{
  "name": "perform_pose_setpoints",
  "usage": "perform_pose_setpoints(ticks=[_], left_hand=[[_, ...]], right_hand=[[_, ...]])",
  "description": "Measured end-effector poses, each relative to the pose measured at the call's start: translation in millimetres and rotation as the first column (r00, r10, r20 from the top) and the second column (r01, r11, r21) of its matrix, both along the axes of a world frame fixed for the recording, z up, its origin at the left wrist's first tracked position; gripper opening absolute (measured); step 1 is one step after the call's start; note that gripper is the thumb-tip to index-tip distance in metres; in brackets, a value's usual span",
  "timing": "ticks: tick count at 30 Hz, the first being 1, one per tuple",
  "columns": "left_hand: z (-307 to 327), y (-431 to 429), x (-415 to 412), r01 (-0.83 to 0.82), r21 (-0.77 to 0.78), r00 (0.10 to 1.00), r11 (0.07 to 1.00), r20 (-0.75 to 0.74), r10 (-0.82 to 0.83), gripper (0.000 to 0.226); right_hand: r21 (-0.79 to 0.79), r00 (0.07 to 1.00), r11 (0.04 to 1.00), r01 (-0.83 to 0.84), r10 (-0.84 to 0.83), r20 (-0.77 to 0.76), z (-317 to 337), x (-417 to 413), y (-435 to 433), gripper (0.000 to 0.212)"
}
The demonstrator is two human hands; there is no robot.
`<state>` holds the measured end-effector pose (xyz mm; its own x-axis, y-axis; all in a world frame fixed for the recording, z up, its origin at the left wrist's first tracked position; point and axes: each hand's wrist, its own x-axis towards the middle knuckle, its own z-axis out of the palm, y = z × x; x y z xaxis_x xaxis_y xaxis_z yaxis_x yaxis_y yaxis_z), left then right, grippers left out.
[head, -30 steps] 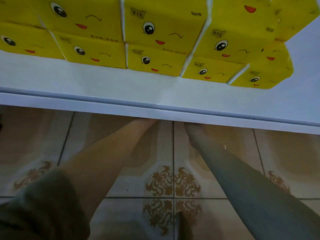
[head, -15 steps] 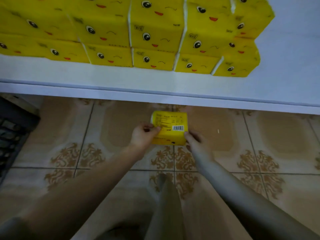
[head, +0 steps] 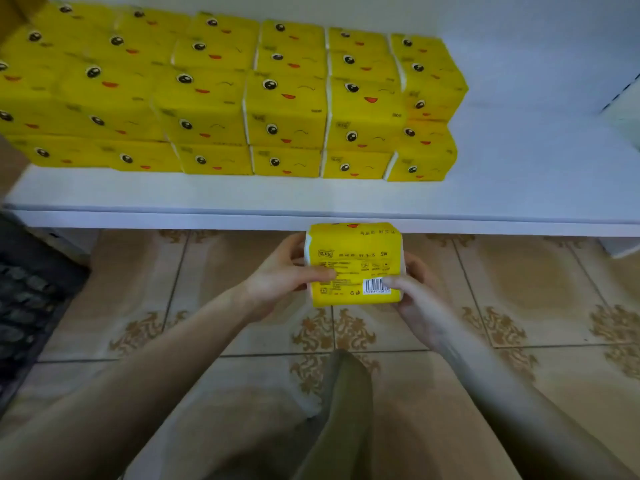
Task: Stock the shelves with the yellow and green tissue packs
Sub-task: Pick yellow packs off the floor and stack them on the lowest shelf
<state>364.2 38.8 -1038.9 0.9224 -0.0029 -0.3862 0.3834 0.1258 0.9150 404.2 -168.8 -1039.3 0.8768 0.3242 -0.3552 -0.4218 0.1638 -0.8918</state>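
Note:
A yellow tissue pack [head: 353,261] is held between both hands just below the front edge of the white shelf [head: 311,199]. Its printed back with a barcode faces me. My left hand [head: 277,275] grips its left side, thumb across the back. My right hand [head: 412,285] grips its right side, thumb by the barcode. On the shelf stand several stacked yellow tissue packs [head: 284,109] with cartoon faces, filling the left and middle. No green pack is in view.
The right part of the shelf [head: 540,150] beside the stack is bare white. Below is a patterned tile floor [head: 519,299]. A dark crate-like object [head: 27,306] sits at the left edge. My knees [head: 346,410] are at the bottom.
My hands came out from under the shelf holding a yellow pack and have raised it toward the shelf edge. The camera has tilted up, showing more of the stacked packs.

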Motion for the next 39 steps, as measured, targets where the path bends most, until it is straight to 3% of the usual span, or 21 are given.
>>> perform_pose_setpoints(ticks=[2, 4, 7, 9, 11, 13, 15, 18, 19, 21, 23, 26, 29, 33, 35, 39], left_hand=[[13, 0, 3, 0.068, 0.066, 0.995, 0.995, 0.066, -0.073, 0.069], [20, -4, 7, 0.0, 0.205, 0.976, 0.979, 0.215, -0.045, 0.059], [22, -10, 9, -0.156, 0.366, 0.873, 0.917, 0.486, -0.046, 0.05], [16, -10, 10, -0.208, 0.515, 0.813, 0.832, 0.563, -0.145, 0.052], [9, -11, 11, -0.184, 0.629, 0.799, 0.755, 0.544, -0.258, 0.068], [7, -12, 9, -0.118, 0.69, 0.847, 0.715, 0.445, -0.289, 0.08], [6, -14, 8, -0.113, 0.668, 0.936, 0.736, 0.32, -0.147, 0.073], [15, -14, 7, -0.188, 0.312, 0.981, 0.931, 0.008, 0.196, 0.036], [18, -16, 6, -0.179, 0.172, 0.974, 0.969, -0.107, 0.199, 0.035], [24, -22, 4, -0.082, 0.029, 0.975, 0.996, -0.207, 0.086, 0.046], [29, -30, 3, -0.039, 0.007, 0.978, 0.999, -0.204, 0.04, 0.043], [28, -38, 9, -0.125, 0.04, 0.973, 0.991, -0.189, 0.13, 0.034], [28, -44, 18, -0.16, 0.025, 0.973, 0.987, -0.167, 0.162, 0.03], [49, -62, 40, -0.151, 0.051, 0.983, 0.987, -0.097, 0.155, 0.026], [68, -76, 60, -0.1, 0.12, 0.994, 0.988, -0.02, 0.103, 0.029], [103, -96, 107, 0.044, 0.404, 0.988, 0.914, 0.116, -0.099, 0.037]], right_hand=[[0.002, 0.999, 0.999, -0.046, 0.046, 0.015, 8, 3, -6, 0.042], [0.026, 0.999, 1.0, -0.016, 0.017, -0.041, 9, 8, -13, 0.05], [0.117, 0.96, 0.993, 0.005, 0.028, -0.28, 12, 10, -18, 0.063], [0.083, 0.917, 0.995, -0.046, 0.075, -0.392, 16, 9, -14, 0.055], [0.041, 0.918, 0.999, -0.023, 0.037, -0.396, 17, 10, -8, 0.041], [0.031, 0.935, 0.999, 0.032, -0.019, -0.354, 13, 10, -5, 0.02], [0.046, 0.946, 0.997, 0.067, -0.049, -0.32, 11, 9, -7, 0.012], [0.099, 0.972, 0.992, 0.074, -0.05, -0.231, 7, 9, -14, 0.046], [0.104, 0.976, 0.992, 0.071, -0.048, -0.21, 6, 8, -16, 0.053], [0.106, 0.982, 0.992, 0.067, -0.047, -0.183, 2, 7, -17, 0.047], [0.113, 0.985, 0.991, 0.073, -0.053, -0.167, 0, 5, -16, 0.041], [0.141, 0.987, 0.986, 0.09, -0.07, -0.143, 3, 5, -16, 0.038], [-0.006, 0.985, 0.992, 0.125, -0.125, -0.119, 3, 3, -20, 0.038], [-0.062, 0.928, 0.928, 0.368, -0.371, -0.044, 17, 13, -27, 0.019], [-0.013, 0.869, 0.869, 0.495, -0.495, -0.007, 31, 32, -32, 0.012], [-0.033, 0.783, 0.783, 0.622, -0.619, 0.065, 62, 83, -41, 0.018]])
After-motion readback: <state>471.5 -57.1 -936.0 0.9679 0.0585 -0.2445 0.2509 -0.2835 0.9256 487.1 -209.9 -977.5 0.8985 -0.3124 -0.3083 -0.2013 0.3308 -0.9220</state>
